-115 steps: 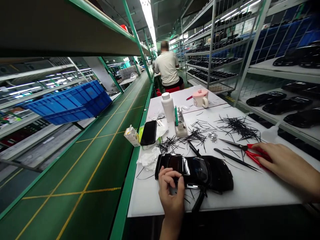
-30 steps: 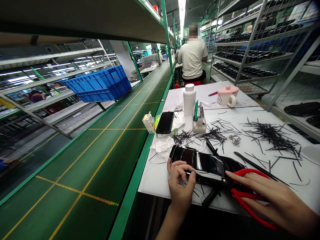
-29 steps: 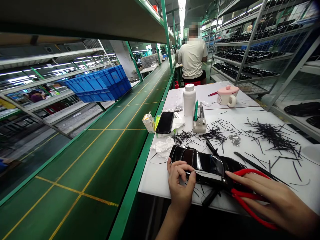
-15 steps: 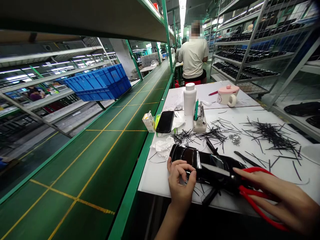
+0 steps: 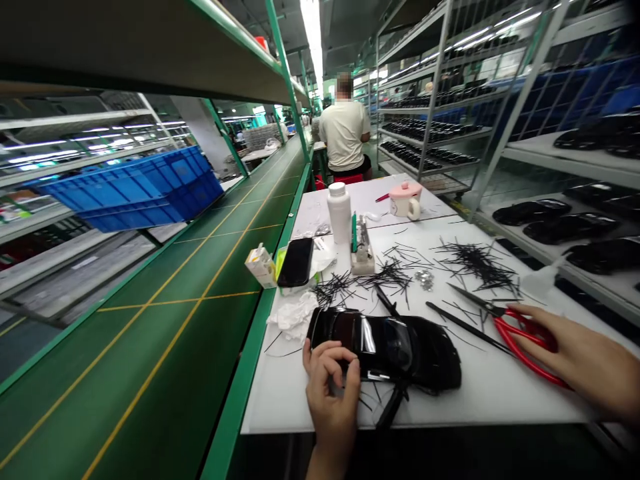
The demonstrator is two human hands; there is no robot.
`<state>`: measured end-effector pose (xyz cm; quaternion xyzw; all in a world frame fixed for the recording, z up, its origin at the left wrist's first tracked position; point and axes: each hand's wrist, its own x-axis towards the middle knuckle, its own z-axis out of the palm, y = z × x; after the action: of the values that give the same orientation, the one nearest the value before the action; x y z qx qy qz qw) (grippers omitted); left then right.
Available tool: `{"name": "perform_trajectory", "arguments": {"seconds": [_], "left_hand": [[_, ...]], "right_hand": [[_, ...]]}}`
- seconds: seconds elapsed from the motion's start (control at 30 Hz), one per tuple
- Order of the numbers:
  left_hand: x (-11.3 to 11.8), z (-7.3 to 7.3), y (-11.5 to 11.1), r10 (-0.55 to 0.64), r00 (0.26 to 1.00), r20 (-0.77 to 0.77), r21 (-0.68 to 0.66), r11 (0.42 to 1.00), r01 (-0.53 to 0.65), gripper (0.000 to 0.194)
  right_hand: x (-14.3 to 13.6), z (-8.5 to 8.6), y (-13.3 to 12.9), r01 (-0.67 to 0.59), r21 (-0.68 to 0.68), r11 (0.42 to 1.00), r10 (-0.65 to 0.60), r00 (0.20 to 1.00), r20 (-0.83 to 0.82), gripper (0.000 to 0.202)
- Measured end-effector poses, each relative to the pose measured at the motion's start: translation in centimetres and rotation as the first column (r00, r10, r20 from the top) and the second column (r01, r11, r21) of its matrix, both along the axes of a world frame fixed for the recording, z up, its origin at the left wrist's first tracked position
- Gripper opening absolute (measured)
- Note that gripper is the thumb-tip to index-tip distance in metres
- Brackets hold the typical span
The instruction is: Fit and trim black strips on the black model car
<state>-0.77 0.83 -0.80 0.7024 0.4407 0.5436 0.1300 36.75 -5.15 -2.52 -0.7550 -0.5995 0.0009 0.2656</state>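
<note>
A glossy black model car [image 5: 430,357] lies on the white tabletop with its doors swung out on both sides. At its near left side is my left hand [image 5: 333,393], fingers curled, with thumb and forefinger pinched together; whatever lies between them is too small to make out. The hand overlaps the car's side. My right hand [image 5: 570,347] grips the red handles of a pair of scissors [image 5: 525,340], off to the right of the car. The scissor blades point left over the table, near a long black stick-like tool [image 5: 467,325].
Piles of thin black strips [image 5: 480,263] and small silvery bits [image 5: 424,280] lie behind the car. Crumpled tissue [image 5: 293,317], a phone [image 5: 296,262], a white bottle [image 5: 340,217] and a lidded mug [image 5: 405,200] stand around. A green conveyor [image 5: 165,373] runs left; racks [image 5: 520,143] flank the right.
My right hand has drawn the scissors away from above the car toward the right. My left hand keeps its pinch beside the car. The whole view has shifted rightward.
</note>
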Motion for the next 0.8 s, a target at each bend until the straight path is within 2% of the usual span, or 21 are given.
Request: {"name": "perform_trajectory", "arguments": {"seconds": [0.07,0.13,0.2,0.3,0.37,0.43,0.5,0.6,0.7,0.77,0.8], "left_hand": [[-0.2,-0.2,0.3,-0.013,1.000,-0.014,0.014,1.000,0.013,0.031],[-0.3,-0.3,0.6,-0.020,1.000,-0.008,0.027,0.999,0.020,0.030],[-0.4,-0.3,0.9,-0.026,1.000,0.001,0.044,0.999,0.026,0.030],[-0.5,-0.5,1.2,-0.033,0.999,0.011,0.076,0.997,0.032,0.031],[-0.5,-0.5,1.4,-0.037,0.999,0.017,0.085,0.996,0.036,0.031],[-0.5,-0.6,1.5,-0.046,0.999,0.024,0.087,0.995,0.044,0.031],[-0.5,-0.6,1.5,-0.049,0.998,0.034,0.089,0.995,0.046,0.031],[-0.4,-0.5,1.3,-0.039,0.998,0.044,0.081,0.996,0.036,0.031],[-0.2,-0.2,0.8,-0.022,0.999,0.045,0.050,0.999,0.020,0.031],[0.0,0.0,0.3,-0.007,0.999,0.045,0.026,1.000,0.006,0.031],[0.1,0.0,0.1,0.003,0.999,0.042,0.005,1.000,-0.003,0.031]], "right_hand": [[-0.9,1.3,0.1,-0.063,-0.084,0.995,0.059,0.997,-0.038,0.030],[-1.4,2.6,0.3,-0.051,-0.061,0.997,0.046,0.996,-0.078,0.028],[-1.4,3.6,0.7,0.103,-0.007,0.995,-0.103,0.986,-0.133,0.025],[0.0,3.9,1.8,0.390,0.051,0.920,-0.372,0.905,-0.209,0.030],[1.5,3.8,2.8,0.437,0.051,0.898,-0.413,0.877,-0.247,0.039],[2.9,3.7,3.8,0.361,-0.005,0.932,-0.346,0.889,-0.298,0.038],[3.6,3.9,4.6,0.246,-0.057,0.968,-0.250,0.901,-0.354,0.029],[2.5,5.0,5.1,0.146,-0.045,0.988,-0.151,0.886,-0.439,0.026],[-2.0,6.3,4.5,0.059,0.048,0.997,-0.020,0.812,-0.583,0.036],[-6.3,6.9,3.6,-0.008,0.190,0.982,0.142,0.697,-0.703,0.036],[-8.6,7.1,3.0,-0.031,0.260,0.965,0.212,0.678,-0.704,0.033]]}}
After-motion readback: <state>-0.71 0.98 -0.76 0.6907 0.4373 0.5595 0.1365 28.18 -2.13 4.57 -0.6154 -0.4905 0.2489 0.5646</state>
